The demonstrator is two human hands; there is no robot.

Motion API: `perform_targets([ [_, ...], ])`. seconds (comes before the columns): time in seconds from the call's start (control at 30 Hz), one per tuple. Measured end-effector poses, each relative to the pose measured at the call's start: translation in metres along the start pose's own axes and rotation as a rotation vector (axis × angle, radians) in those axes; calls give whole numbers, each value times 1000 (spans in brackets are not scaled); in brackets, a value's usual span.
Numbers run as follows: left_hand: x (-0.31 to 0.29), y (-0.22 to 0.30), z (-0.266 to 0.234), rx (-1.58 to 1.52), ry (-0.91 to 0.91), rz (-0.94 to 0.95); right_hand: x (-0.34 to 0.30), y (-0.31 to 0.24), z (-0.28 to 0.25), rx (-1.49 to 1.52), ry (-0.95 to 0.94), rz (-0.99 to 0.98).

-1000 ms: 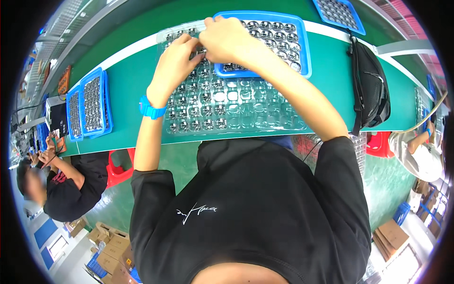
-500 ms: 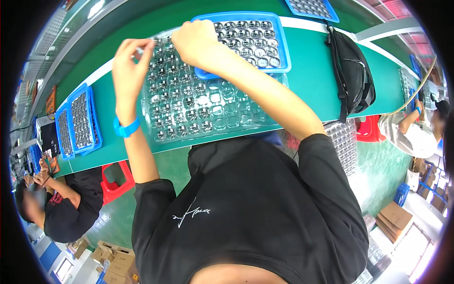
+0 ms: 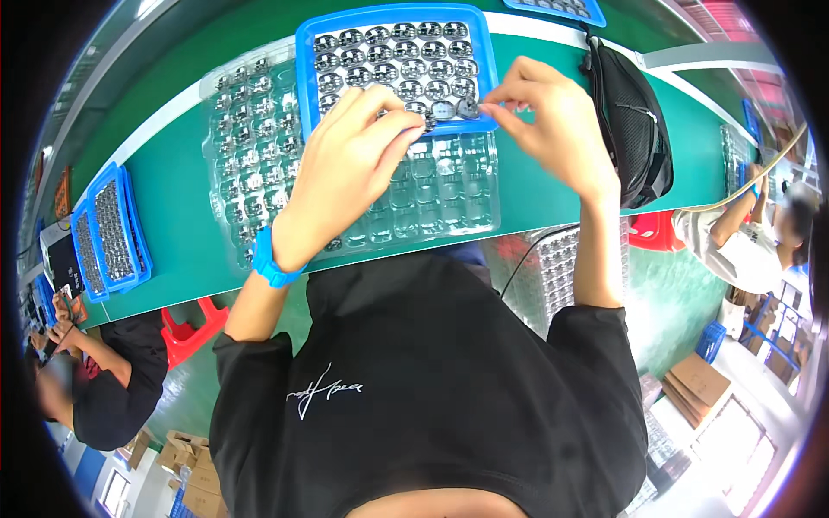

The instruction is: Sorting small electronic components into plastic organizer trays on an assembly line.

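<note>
A blue tray (image 3: pixel 306 78) holds rows of small, round, shiny silver-and-dark parts (image 3: pixel 406 71). Over its near edge, my left hand (image 3: pixel 350 164) is closed in a pinch on a round shiny part (image 3: pixel 425 114), partly hidden by the fingers. At the near right corner, my right hand (image 3: pixel 553 121) pinches the edge of another such part, a tilted dark one (image 3: pixel 467 107). Underneath lies a clear plastic blister tray (image 3: pixel 432 186). Its left pockets hold similar parts, while several pockets on the right are bare. My left forearm covers some of its middle.
A black bag (image 3: pixel 635 129) lies on the green table to the right. Blue trays of parts (image 3: pixel 112 229) stand at the left, and another blue tray (image 3: pixel 561 7) is at the far side. Co-workers sit at both sides; red stools (image 3: pixel 192 332) stand below the table edge.
Both hands have moved right, from the far left of the clear tray to the near edge of the blue tray. My right hand has swung out to the blue tray's right corner. The view has shifted.
</note>
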State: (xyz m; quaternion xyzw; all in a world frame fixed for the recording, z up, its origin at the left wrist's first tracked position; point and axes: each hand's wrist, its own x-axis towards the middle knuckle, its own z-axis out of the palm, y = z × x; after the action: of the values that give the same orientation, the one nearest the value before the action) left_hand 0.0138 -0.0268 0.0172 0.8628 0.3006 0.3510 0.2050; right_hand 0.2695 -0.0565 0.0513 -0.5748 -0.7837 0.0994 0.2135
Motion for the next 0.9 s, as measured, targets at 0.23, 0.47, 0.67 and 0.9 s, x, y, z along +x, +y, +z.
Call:
perform_targets([
  [0.23, 20, -5, 18, 89, -95, 22, 1, 2, 15, -103, 2, -35],
  [0.47, 27, -8, 25, 137, -143, 43, 5, -1, 15, -161, 0, -65],
  [0.67, 32, -8, 23, 161, -172, 74, 8, 2, 19, -279, -43, -83],
  [0.9, 35, -9, 26, 218, -210, 119, 11, -1, 21, -328, -83, -163],
])
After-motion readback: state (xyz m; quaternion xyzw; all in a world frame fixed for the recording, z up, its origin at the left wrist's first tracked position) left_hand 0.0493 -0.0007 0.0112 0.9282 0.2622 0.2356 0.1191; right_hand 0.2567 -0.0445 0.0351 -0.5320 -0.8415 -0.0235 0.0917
